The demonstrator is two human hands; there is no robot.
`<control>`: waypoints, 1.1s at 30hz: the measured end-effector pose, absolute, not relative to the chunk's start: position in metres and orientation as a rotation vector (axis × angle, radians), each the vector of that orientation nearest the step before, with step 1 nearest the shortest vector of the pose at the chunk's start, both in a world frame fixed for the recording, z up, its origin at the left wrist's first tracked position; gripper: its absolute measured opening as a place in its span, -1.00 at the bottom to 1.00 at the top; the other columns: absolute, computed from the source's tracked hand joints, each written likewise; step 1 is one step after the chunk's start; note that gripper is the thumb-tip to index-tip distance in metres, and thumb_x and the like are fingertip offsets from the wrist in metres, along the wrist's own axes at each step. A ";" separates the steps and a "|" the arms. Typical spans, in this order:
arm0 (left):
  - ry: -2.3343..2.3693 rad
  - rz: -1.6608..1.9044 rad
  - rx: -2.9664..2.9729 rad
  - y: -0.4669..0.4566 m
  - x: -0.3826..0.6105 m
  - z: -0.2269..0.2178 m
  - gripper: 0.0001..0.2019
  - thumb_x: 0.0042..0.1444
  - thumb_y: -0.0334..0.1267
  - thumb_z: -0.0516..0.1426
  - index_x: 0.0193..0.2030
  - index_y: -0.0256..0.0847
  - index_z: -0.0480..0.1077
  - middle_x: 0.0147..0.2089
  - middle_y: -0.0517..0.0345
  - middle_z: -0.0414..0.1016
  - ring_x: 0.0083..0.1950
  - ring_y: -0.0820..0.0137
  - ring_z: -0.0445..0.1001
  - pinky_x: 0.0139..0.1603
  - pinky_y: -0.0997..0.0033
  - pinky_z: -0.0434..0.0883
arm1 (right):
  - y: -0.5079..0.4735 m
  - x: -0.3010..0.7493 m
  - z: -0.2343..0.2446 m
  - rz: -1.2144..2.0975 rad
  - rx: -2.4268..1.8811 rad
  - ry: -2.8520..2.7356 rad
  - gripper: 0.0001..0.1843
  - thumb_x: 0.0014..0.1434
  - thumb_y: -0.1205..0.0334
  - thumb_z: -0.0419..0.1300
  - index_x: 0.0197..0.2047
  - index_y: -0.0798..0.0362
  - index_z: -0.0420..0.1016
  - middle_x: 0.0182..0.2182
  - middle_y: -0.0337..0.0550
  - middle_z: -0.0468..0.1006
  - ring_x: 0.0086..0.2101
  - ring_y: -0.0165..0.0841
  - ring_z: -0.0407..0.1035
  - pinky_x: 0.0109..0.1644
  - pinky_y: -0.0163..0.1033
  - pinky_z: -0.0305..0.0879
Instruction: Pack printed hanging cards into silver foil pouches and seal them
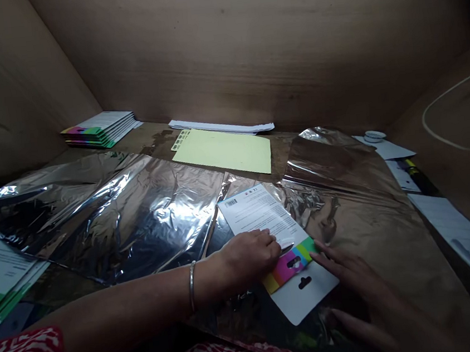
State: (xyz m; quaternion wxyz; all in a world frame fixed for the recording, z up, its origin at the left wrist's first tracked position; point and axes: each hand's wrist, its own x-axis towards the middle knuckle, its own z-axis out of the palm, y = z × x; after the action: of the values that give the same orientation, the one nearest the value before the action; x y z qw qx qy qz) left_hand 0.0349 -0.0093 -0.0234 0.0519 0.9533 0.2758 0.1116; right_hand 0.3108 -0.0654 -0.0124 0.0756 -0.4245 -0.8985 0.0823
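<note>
Fingers (pixel 262 241) of the left hand (pixel 244 259) lie bunched on the printed hang card (pixel 259 212), pressing near its middle, though any grip is hard to tell. The right hand's (pixel 369 296) fingers spread wide, fingertips (pixel 320 250) at the coloured band (pixel 285 271). The card's long axis slants from far left to near right, on crinkled silver foil (pixel 349 225); it is white and barcoded, with two hang slots (pixel 305 282).

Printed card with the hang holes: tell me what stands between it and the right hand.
Nothing visible does. The right hand lies on the foil sheet, its fingertips at the right edge of the printed card. The left hand rests on the card's other side, not between them.
</note>
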 end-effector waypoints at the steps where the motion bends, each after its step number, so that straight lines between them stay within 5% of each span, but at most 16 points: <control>1: 0.838 0.358 2.895 -0.007 0.033 -0.022 -0.92 0.20 -0.43 0.10 -0.21 -0.40 0.40 -0.18 -0.14 0.52 -0.16 0.22 0.52 -0.14 0.29 0.51 | -0.066 0.311 -0.012 0.228 -1.263 -2.692 -0.20 0.18 0.18 0.19 0.42 -0.09 -0.04 0.35 -0.07 0.11 0.25 -0.16 0.16 0.15 -0.07 0.39; 6: 0.791 0.580 2.764 0.010 0.023 -0.017 -0.84 0.31 -0.34 0.02 -0.19 -0.35 0.39 -0.21 -0.07 0.52 -0.22 0.34 0.52 -0.20 0.38 0.49 | -0.070 0.299 -0.019 0.009 -1.226 -2.611 -0.36 0.29 0.31 0.02 0.41 0.01 0.01 0.38 -0.01 0.01 0.30 -0.11 0.04 0.19 0.00 0.34; 11: 0.613 0.575 2.809 0.010 0.018 -0.029 -0.84 0.32 -0.37 0.01 -0.17 -0.34 0.40 -0.19 -0.09 0.54 -0.11 0.32 0.53 -0.06 0.35 0.48 | -0.065 0.285 -0.023 -0.047 -0.935 -2.598 -0.51 0.28 0.45 0.05 0.27 0.10 0.28 0.19 0.01 0.40 0.25 -0.11 0.14 0.25 0.01 0.23; 15: 0.752 0.589 2.825 0.001 0.018 -0.040 -0.87 0.30 -0.36 0.05 -0.17 -0.31 0.42 -0.13 -0.09 0.55 0.01 0.24 0.49 0.11 0.18 0.41 | -0.053 0.270 -0.014 0.390 -1.054 -2.512 -0.75 0.31 0.36 0.06 -0.03 -0.02 0.49 -0.11 -0.17 0.61 -0.06 -0.26 0.46 -0.06 -0.18 0.44; 18: 0.855 0.574 2.786 -0.005 0.016 -0.041 -0.89 0.27 -0.37 0.08 -0.15 -0.31 0.42 -0.09 -0.08 0.54 0.03 0.23 0.48 0.17 0.14 0.37 | -0.038 0.256 -0.008 0.677 -1.436 -2.377 -0.89 0.30 0.18 0.14 -0.17 -0.06 0.49 -0.30 -0.25 0.59 -0.31 -0.30 0.48 -0.30 -0.21 0.43; 25: 0.876 0.492 2.686 -0.007 0.007 -0.040 -0.84 0.21 -0.44 0.10 -0.08 -0.28 0.39 -0.07 -0.05 0.51 0.02 0.27 0.49 0.09 0.26 0.43 | -0.038 0.246 -0.023 0.269 -1.203 -2.427 -0.80 0.31 0.30 0.12 -0.02 -0.03 0.46 0.01 -0.12 0.50 0.06 -0.18 0.29 0.10 -0.05 0.31; 29: 0.874 0.511 2.675 -0.006 0.008 -0.045 -0.87 0.24 -0.43 0.08 -0.10 -0.29 0.40 -0.11 -0.05 0.52 -0.01 0.28 0.50 0.06 0.30 0.44 | -0.052 0.251 -0.029 0.106 -1.105 -2.527 -0.66 0.30 0.35 0.11 0.13 0.05 0.42 0.04 -0.09 0.52 0.11 -0.10 0.23 0.13 0.05 0.28; 33: 0.867 0.500 2.642 -0.003 0.006 -0.044 -0.87 0.23 -0.42 0.10 -0.10 -0.28 0.42 -0.10 -0.04 0.53 -0.03 0.28 0.51 0.01 0.32 0.44 | -0.058 0.245 -0.027 -0.016 -1.124 -2.537 -0.68 0.27 0.36 0.10 0.08 0.12 0.48 0.07 0.02 0.51 0.08 0.01 0.24 0.09 0.17 0.30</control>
State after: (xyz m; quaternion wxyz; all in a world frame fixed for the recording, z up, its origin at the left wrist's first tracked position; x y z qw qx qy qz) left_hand 0.0063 -0.0032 -0.0438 0.1575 0.9235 0.3032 0.1746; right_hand 0.2454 -0.0577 -0.0273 0.1822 -0.3983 -0.8990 -0.0056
